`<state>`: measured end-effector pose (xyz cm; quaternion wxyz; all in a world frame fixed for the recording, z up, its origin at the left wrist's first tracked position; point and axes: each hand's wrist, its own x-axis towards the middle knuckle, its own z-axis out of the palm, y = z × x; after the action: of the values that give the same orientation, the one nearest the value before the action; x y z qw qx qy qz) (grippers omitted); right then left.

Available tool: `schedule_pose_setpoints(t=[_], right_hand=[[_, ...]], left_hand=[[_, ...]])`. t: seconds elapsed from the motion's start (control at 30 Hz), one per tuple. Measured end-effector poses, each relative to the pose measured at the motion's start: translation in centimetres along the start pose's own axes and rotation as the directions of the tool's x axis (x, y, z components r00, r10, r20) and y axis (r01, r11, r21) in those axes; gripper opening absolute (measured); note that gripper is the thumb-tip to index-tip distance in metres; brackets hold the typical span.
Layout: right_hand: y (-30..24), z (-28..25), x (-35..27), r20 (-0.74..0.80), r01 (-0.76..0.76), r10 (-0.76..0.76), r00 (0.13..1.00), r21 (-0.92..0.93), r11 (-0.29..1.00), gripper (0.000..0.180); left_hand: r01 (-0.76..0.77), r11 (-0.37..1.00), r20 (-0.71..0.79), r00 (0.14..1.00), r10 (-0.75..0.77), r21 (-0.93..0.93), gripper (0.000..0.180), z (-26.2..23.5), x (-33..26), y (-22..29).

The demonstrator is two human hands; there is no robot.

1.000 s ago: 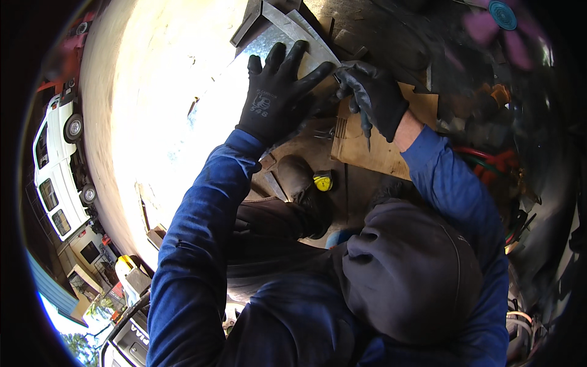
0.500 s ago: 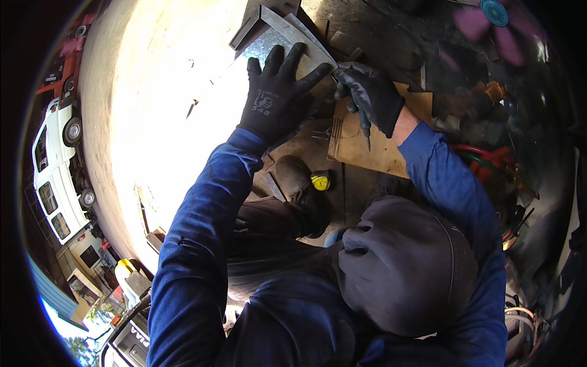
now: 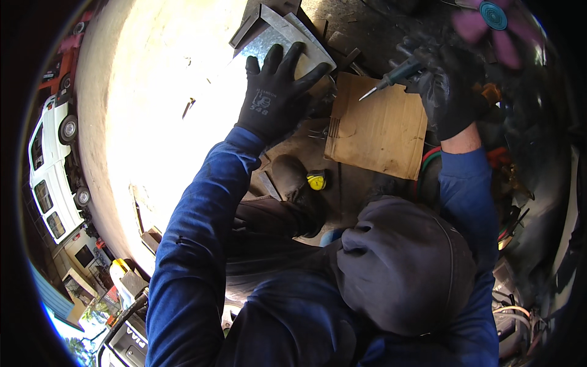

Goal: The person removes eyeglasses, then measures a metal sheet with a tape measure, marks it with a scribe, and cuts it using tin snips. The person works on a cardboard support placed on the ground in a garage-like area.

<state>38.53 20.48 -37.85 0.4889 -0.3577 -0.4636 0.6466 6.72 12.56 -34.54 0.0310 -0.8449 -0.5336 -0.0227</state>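
Observation:
My left hand (image 3: 269,98), in a black glove, lies with spread fingers on a shiny sheet-metal piece (image 3: 287,27) with raised edges. Glare washes out the sheet's left part. To the right, my gloved right hand (image 3: 446,92) is closed around the dark green handle of a screwdriver (image 3: 396,74). Its thin metal shaft points left and down, above a flat brown cardboard piece (image 3: 379,137). The screwdriver is apart from the sheet metal. Some right-hand fingers are blurred against the dark background.
A yellow tape measure (image 3: 316,181) lies on the floor beside my shoe (image 3: 288,174). At the upper right is a fan with pink blades (image 3: 494,17). Red and green hoses (image 3: 428,158) run right of the cardboard. A white van (image 3: 52,171) stands far left.
My right hand has moved right, away from the sheet's corner, and the screwdriver has swung from pointing down to pointing left. The cardboard is more exposed. My left hand has stayed on the sheet.

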Motion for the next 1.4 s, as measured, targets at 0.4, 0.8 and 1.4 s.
schedule_pose_setpoints(t=[0.4, 0.8, 1.4], right_hand=[[-5.0, 2.0, -2.9, -0.226, -0.359, 0.32, 0.92, -0.163, 0.919, 0.029], [-5.2, 5.3, -1.8, -0.161, -0.153, 0.105, 0.981, -0.323, 0.934, 0.029], [-5.3, 9.3, -0.7, 0.325, 0.333, -0.101, 0.94, -0.813, 0.479, 0.035]], left_hand=[[-0.012, 0.998, -0.034, 0.999, 0.014, 0.058, 0.065, -0.3, 0.0, 0.0], [-0.01, 0.999, -0.06, 0.998, 0.013, 0.044, 0.062, 0.0, -0.3, -0.3], [-0.003, 0.999, -0.072, 0.997, 0.005, 0.034, 0.067, -0.2, -0.4, -0.4]])
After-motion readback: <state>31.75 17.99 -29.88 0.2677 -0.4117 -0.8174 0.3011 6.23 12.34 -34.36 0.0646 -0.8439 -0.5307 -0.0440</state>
